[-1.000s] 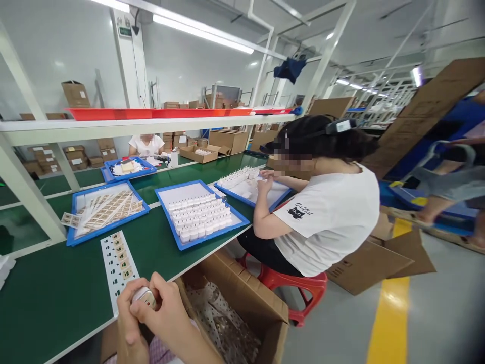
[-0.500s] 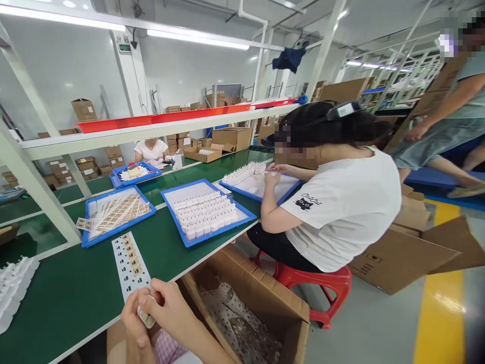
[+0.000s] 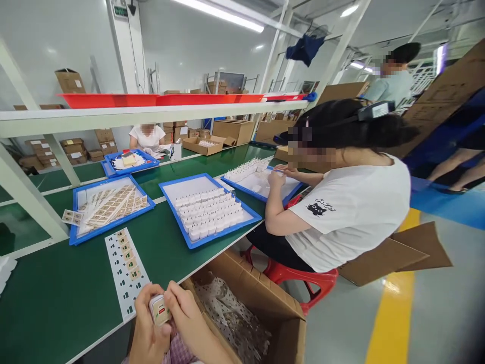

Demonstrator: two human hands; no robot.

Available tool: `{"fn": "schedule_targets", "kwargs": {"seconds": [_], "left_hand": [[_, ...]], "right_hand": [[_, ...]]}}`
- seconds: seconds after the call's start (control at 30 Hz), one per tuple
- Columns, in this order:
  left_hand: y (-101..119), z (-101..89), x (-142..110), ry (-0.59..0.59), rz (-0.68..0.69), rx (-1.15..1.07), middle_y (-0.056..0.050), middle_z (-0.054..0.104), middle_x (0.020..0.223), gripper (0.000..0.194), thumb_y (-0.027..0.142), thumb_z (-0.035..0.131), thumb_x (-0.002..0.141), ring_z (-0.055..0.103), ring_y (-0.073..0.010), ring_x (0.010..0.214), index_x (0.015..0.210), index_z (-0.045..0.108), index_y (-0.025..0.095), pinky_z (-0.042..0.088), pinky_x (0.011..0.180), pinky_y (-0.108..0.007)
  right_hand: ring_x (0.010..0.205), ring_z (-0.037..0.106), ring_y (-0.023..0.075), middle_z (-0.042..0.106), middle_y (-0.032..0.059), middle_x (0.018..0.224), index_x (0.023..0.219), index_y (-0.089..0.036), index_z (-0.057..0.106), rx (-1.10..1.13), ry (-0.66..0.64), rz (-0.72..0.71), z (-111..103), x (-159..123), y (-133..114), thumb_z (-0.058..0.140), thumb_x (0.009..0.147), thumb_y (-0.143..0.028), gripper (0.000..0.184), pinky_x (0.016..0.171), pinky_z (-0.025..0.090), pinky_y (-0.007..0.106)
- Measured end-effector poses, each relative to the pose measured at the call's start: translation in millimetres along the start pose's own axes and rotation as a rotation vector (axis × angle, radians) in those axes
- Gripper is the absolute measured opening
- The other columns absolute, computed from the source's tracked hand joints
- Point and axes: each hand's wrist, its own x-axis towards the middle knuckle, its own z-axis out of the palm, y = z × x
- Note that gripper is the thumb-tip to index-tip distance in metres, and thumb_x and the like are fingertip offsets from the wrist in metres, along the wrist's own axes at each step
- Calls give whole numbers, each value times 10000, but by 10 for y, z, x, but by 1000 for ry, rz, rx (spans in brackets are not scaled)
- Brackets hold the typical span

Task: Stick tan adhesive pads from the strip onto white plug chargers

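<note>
My left hand is wrapped round a small white plastic case with rounded corners. Its upward face carries a tan label with red and green print. From the other side, the fingers of my right hand grip the same case by its edge. Just beyond my hands a white sticker sheet lies on the green table; one column of tan labels is left on it, beside dark cut-out openings. Further off, a blue tray holds rows of white pieces with thin tips on top.
A blue tray of label sheets lies at the left. Below the table edge stands a cardboard box with discarded backing sheets. A co-worker sits on a red stool at the right, hands over another tray. An overhead shelf spans the table.
The case has turned so that its labelled face now shows upward, and my hands have shifted slightly right. My view has swung a little; a person walking at the far right is seen elsewhere.
</note>
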Motion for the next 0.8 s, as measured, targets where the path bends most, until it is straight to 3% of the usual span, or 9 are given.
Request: {"fn": "schedule_targets", "kwargs": {"seconds": [0.13,0.3,0.4,0.5,0.63,0.73,0.8], "left_hand": [[206,90,270,-5,-158,-68,-63,643,1042,498,624,653,904,635,-182,792,1189,603,219,545,653,-288],[192,190,502,-164,-247,-262,-3,600,851,389,591,651,922,494,-89,562,955,615,205,419,473,-208],[169,245,511,-126,-299,-290,-10,607,834,392,598,627,940,491,-88,546,918,624,207,391,444,-210],[189,284,498,-100,-315,-321,-18,607,775,497,673,502,975,488,-97,507,862,622,205,388,426,-234],[183,271,523,-159,-330,-428,-2,552,659,639,751,322,990,485,-114,457,871,640,210,370,395,-249],[156,239,542,-200,-316,-436,0,576,756,528,725,539,929,491,-94,507,908,636,206,371,415,-225],[148,232,539,-174,-299,-347,8,567,798,412,597,711,873,480,-79,553,871,606,199,382,452,-208]], "right_hand": [[443,391,114,409,-76,507,691,-249,432,240,-36,32,-12,127,64,463,942,-774,583,481,345,263],[544,448,130,446,-44,575,658,-230,507,282,47,92,-38,155,198,575,859,-811,619,569,380,287],[552,450,149,435,-38,554,645,-243,501,295,75,113,-55,139,218,587,877,-769,582,582,389,308],[529,453,162,420,-37,517,635,-259,469,295,99,108,-46,115,218,569,890,-753,564,571,393,322],[520,452,157,408,-50,518,662,-259,480,257,128,92,-41,80,268,630,829,-787,574,558,391,315],[533,446,147,441,-45,549,687,-251,504,225,111,103,-85,56,331,657,820,-776,563,570,409,311],[546,441,141,468,-35,570,685,-244,507,207,82,121,-125,44,365,661,836,-754,553,578,418,308]]}}
